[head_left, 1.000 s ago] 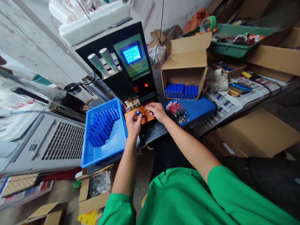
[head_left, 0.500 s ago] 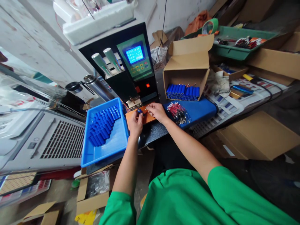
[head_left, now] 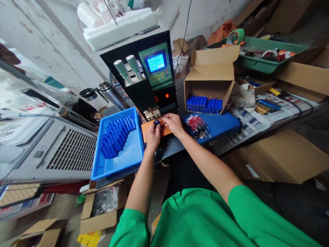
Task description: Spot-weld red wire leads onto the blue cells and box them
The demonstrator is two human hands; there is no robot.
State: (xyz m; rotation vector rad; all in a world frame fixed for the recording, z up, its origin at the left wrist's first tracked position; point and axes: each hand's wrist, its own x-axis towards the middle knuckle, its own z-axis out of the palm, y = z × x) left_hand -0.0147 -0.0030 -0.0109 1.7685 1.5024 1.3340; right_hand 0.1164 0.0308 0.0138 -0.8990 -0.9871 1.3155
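Note:
My left hand [head_left: 153,136] is closed on a blue cylindrical battery cell [head_left: 157,122], just under the electrode pins [head_left: 151,112] of a black spot welder [head_left: 138,90]. Beneath the cell lies an orange board [head_left: 146,129]. Close on the right, my right hand [head_left: 173,123] is closed in a pinch at the end of the cell; what sits between its fingertips is too small to make out. A bundle of red and black wire leads [head_left: 196,126] rests on a blue surface [head_left: 222,124] beside the right wrist.
At the left stands a blue tray [head_left: 120,167] of several blue cells. Behind the leads, an open cardboard box [head_left: 210,82] holds more cells with leads attached. A steel flask [head_left: 114,96] stands left of the welder. A green tray [head_left: 267,67] sits at the back right.
The camera view has shifted, so the bench sits slightly lower and further right. My right fingertips have come nearer the cell and the pins. The left hand still holds the cell.

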